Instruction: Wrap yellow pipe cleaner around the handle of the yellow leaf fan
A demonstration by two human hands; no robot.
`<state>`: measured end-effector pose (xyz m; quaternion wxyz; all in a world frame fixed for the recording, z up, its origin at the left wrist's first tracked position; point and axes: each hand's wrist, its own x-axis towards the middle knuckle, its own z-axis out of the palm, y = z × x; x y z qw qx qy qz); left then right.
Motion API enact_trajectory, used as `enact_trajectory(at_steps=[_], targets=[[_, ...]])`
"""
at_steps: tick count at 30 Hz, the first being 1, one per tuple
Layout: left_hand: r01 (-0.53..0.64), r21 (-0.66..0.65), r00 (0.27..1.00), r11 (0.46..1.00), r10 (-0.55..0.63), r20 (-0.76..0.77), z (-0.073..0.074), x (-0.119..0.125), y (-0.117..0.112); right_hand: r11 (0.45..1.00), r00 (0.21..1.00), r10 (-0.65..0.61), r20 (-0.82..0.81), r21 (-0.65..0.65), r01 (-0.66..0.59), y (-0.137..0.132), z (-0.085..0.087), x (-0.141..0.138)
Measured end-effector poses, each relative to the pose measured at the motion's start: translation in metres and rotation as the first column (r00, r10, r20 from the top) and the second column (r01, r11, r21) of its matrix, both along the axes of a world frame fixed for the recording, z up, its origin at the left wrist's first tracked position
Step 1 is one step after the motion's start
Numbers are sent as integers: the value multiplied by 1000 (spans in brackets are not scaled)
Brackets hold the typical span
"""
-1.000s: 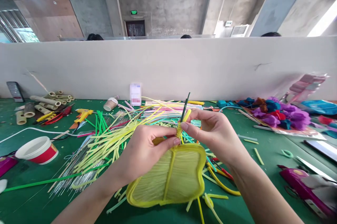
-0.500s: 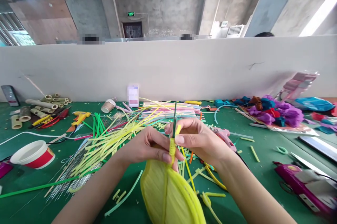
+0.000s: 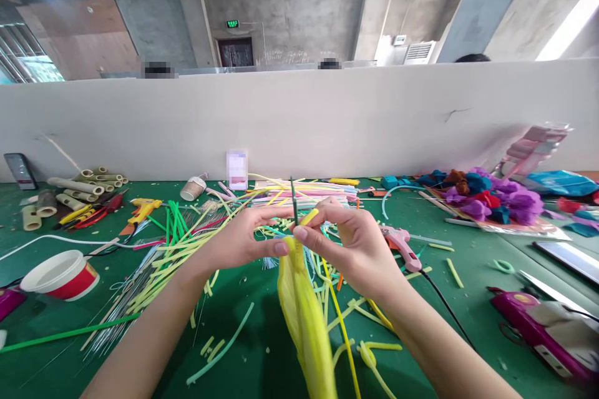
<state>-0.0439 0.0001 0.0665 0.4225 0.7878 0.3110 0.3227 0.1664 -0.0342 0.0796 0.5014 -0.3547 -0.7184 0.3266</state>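
While my right hand (image 3: 353, 243) pinches the strip (image 3: 309, 217), the left hand's (image 3: 234, 240) grip unclear, the yellow piece (image 3: 312, 330) seems light, crushable, best held by its stem (image 3: 295, 205).

Open green worktop (image 3: 253, 364) leaves a lane between the left forearm (image 3: 152, 324) and hanging yellow cloth-like piece (image 3: 311, 336), interrupted by a curved pale-green strip (image 3: 230, 343); heaped yellow-green fuzzy strips (image 3: 173, 258) bar the left, a pink glue gun (image 3: 400, 243) and black cable (image 3: 447, 303) obstruct the right, a long white partition (image 3: 299, 118) closes the back.
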Motion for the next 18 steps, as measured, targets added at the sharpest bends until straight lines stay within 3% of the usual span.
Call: enact_trajectory(at_steps=[2, 4, 6, 10, 14, 18], targets=[[-29, 2, 993, 1000, 29, -114, 10, -5, -14, 983, 989, -139, 55, 126, 132, -2, 0, -2], [33, -12, 963, 999, -35, -266, 18, -4, -31, 952, 968, -236, 90, 223, 211, -5, 0, -4], [-37, 26, 943, 999, 44, -330, 22, 2, -43, 940, 956, -265, 126, 255, 227, -7, -1, -7], [-153, 114, 921, 982, 184, -343, 18, 15, -43, 956, 957, -238, 166, 212, 201, -6, -1, -7], [-163, 144, 920, 976, 203, -336, 10, 13, -30, 984, 979, -148, 142, 120, 132, -1, 5, 1], [-180, 79, 949, 980, 195, -249, 8, 7, -21, 999, 997, -17, 73, -38, 20, 4, 9, 11]])
